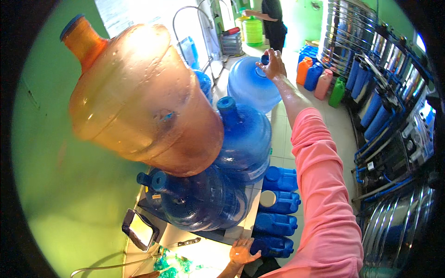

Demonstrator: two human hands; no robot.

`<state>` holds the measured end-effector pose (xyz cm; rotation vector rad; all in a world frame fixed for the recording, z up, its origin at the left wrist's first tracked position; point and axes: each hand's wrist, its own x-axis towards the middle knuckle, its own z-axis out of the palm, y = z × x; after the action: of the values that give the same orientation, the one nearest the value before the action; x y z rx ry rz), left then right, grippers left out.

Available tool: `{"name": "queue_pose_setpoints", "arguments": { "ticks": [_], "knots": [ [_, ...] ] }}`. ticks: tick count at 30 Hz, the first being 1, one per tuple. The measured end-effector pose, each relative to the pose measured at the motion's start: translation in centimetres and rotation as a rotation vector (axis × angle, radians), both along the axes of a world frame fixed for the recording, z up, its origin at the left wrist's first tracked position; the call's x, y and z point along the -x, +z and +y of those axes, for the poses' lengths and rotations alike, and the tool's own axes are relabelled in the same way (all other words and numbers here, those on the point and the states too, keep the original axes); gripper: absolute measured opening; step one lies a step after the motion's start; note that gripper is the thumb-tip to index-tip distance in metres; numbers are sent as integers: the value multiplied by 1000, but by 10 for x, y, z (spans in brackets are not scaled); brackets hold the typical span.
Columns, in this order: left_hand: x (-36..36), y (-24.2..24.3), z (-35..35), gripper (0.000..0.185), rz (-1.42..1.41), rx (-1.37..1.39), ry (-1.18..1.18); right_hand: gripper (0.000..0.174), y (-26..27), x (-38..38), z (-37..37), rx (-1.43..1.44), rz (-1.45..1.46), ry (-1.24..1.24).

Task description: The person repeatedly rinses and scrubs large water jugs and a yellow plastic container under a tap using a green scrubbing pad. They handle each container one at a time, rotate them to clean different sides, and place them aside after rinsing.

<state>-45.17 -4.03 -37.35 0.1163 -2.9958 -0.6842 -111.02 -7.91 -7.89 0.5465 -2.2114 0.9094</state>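
Note:
My right hand [274, 66] reaches far forward, its fingers around the dark blue cap [265, 59] at the neck of a light blue water jug [248, 83]. The palm of my left hand [241, 251] rests at the edge of a pale counter [212, 252], with nothing seen in it. Between the two hands, a blue water jug [248, 135] and several darker blue jugs [205, 198] stand close together. A large orange-tinted water jug [146, 100] with a blue cap looms tilted at the left, very near the camera. What bears it is hidden.
A knife [187, 242] and a dark-rimmed tray [140, 230] lie near crumpled green plastic [170, 262]. Blue jerrycans [276, 222] line the counter's right side. Coloured containers [323, 83] and filter piping [375, 104] stand right. Another person [273, 24] stands at the back.

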Motion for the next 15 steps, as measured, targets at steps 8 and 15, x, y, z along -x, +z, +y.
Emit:
{"name": "queue_pose_setpoints", "arguments": {
  "ticks": [8, 15],
  "knots": [
    [6, 0, -6, 58, -33, -236, 57, 47, -6, -34, -54, -186, -300, 358],
    [19, -24, -6, 54, 317, -134, -29, 51, -17, -154, 226, -411, -214, 629]
  ]
}}
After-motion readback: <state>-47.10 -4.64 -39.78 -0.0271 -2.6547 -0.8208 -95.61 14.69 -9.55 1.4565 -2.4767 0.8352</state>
